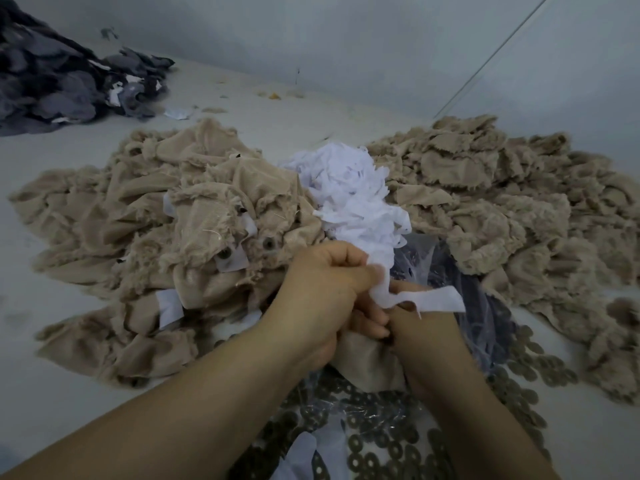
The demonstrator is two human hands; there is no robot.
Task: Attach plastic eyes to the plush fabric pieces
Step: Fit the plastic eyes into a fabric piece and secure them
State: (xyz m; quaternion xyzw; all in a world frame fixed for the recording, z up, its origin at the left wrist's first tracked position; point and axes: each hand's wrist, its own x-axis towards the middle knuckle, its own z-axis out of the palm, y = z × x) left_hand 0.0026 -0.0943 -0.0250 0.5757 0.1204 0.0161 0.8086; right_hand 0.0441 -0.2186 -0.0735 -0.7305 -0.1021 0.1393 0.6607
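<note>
My left hand [322, 282] and my right hand [419, 327] meet at the centre over a beige plush piece [367, 362], gripping it between them. A white fabric strip [429, 301] lies across my fingers, pinched at the left hand's fingertips. Any eye in my hands is hidden. Plush pieces with eyes fitted [266, 242] lie in the left beige pile [138, 220]. Round dark washers [374, 441] are strewn on clear plastic below my hands.
A heap of white strips [349, 188] sits behind my hands. Another beige plush pile [502, 202] fills the right side. Dark grey fabric pieces [52, 81] are heaped at the far left. A pale wall [346, 39] closes the back.
</note>
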